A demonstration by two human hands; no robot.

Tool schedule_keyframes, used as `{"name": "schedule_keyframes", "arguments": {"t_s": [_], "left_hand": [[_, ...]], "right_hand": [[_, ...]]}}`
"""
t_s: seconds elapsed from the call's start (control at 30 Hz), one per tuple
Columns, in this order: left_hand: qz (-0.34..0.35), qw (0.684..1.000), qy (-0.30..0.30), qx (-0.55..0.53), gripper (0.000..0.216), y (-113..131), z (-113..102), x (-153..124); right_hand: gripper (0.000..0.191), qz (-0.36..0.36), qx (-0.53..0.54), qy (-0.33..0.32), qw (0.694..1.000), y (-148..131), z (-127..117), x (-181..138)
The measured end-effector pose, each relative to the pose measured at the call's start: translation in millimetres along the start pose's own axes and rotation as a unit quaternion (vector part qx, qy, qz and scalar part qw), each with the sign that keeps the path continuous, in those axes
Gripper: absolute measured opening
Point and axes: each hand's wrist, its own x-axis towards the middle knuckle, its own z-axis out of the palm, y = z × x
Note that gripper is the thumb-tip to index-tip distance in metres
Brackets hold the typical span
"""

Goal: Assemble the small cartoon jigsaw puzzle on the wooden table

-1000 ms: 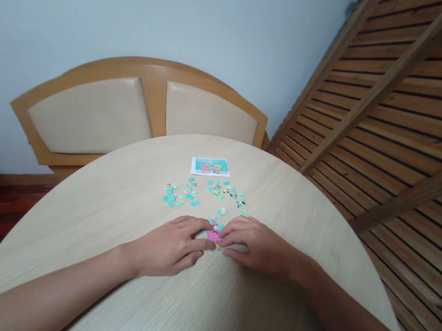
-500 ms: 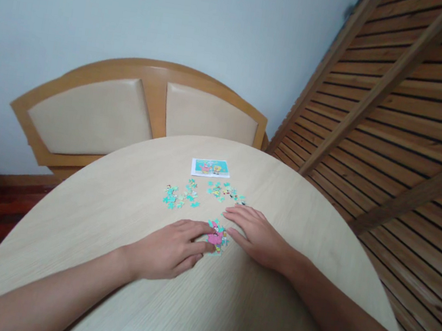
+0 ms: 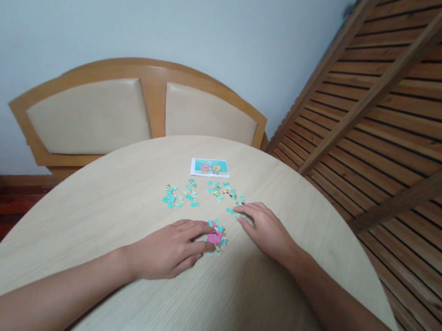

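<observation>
A partly joined jigsaw puzzle (image 3: 216, 237), pink in the middle with teal, knobbed edges, lies flat on the table in front of me. My left hand (image 3: 176, 249) rests at its left side, fingers stretched out and apart, two fingertips lying on it. Beyond and to the right, my right hand (image 3: 263, 229) hovers low over the table with fingers extended. Its index fingertip is at a small teal puzzle piece (image 3: 230, 210); whether it touches the piece I cannot tell. Loose puzzle pieces (image 3: 217, 191) spread just beyond that hand.
Another group of loose pieces (image 3: 171, 198) lies to the left. A picture card (image 3: 210, 168) with pink and yellow figures is behind them on the round wooden table (image 3: 119, 189). Past the table stands a padded headboard (image 3: 164, 70), with wooden slats (image 3: 370, 153) at the right.
My right hand has moved away from the joined puzzle, up and to the right, uncovering the small teal piece. The left hand has stayed on the puzzle.
</observation>
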Motion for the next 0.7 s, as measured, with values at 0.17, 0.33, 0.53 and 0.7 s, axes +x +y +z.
{"name": "schedule_keyframes", "arguments": {"t_s": [0.17, 0.33, 0.53, 0.7], "left_hand": [[-0.003, 1.000, -0.007, -0.001, 0.038, -1, 0, 0], [-0.006, 1.000, -0.001, -0.017, 0.039, -1, -1, 1], [-0.004, 1.000, 0.003, -0.025, 0.034, 0, -2, 2], [0.006, 0.999, 0.003, -0.032, 0.029, 0, -1, 2]], "right_hand": [[0.029, -0.016, 0.015, -0.001, 1.000, 1, 1, -1], [0.027, -0.049, 0.025, 0.012, 0.998, -2, 2, -1], [0.030, -0.073, 0.007, -0.038, 0.997, -15, -2, -4], [0.035, -0.067, 0.005, -0.063, 0.996, -17, -3, -4]]}}
